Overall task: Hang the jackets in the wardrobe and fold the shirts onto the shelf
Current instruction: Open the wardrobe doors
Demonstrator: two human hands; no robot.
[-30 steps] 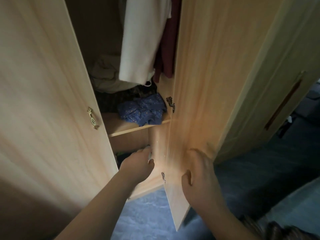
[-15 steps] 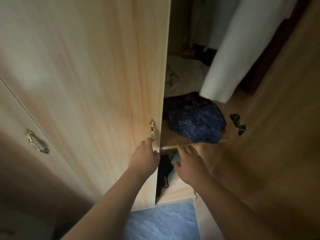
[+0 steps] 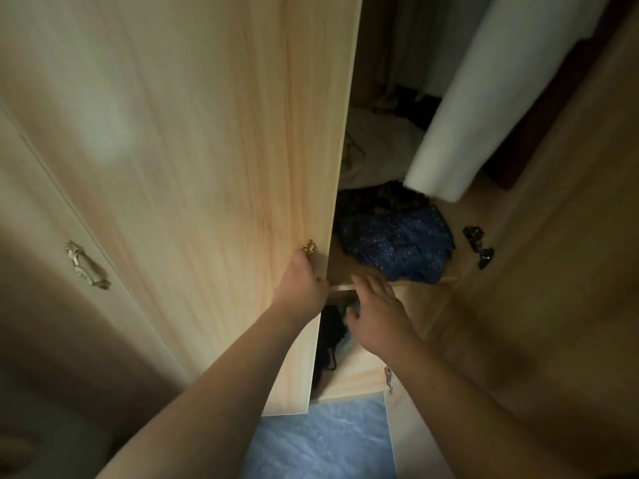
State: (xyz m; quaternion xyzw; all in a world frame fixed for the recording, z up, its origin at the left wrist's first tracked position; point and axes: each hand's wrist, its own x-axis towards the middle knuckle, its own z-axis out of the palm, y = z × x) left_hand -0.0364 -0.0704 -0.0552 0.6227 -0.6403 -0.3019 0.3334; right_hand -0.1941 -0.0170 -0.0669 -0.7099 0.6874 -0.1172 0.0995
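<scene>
The left hand (image 3: pixel 301 285) curls round the free edge of the wardrobe door (image 3: pixel 207 167), just under its brass handle (image 3: pixel 309 250), probably to hold the door back so the inside stays reachable. The right hand (image 3: pixel 377 305), fingers spread and holding nothing, reaches in at the shelf (image 3: pixel 446 279). A crumpled blue patterned garment (image 3: pixel 397 247) lies on that shelf, and a white garment (image 3: pixel 484 98) hangs above it. No label or writing can be read.

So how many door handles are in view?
2: an ornate brass handle on the far-left door; a second brass handle partly covered by the left hand. Others may be hidden.
</scene>
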